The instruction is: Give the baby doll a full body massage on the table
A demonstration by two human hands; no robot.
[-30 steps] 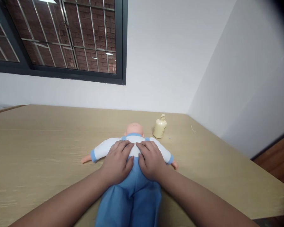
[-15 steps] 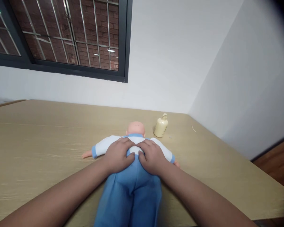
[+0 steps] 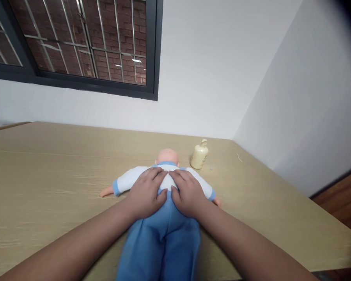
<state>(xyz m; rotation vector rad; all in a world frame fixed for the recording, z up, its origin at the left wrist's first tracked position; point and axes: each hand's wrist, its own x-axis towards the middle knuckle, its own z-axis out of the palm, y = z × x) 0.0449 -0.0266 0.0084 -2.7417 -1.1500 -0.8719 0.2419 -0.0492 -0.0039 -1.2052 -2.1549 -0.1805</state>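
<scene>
A baby doll (image 3: 163, 222) lies face down on the wooden table (image 3: 61, 168), its head away from me and its arms spread to both sides. It wears a white top with blue cuffs and blue trousers. My left hand (image 3: 148, 191) rests on the left side of its back, fingers stretched out and thumb apart. On the right side of the back lies my right hand (image 3: 190, 191) in the same way, open. Both sets of fingertips point inward along the upper back, a narrow strip of white cloth showing between them.
Beyond the doll's right shoulder stands a cream pump bottle (image 3: 199, 155). A thin pale strip (image 3: 240, 158) lies farther right. White walls border the table at the back and right, with a dark-framed barred window (image 3: 152, 93) at upper left.
The fingers of both hands have slid slightly up the doll's back, toward its neck. The view has shifted a little; the doll and bottle stay in place.
</scene>
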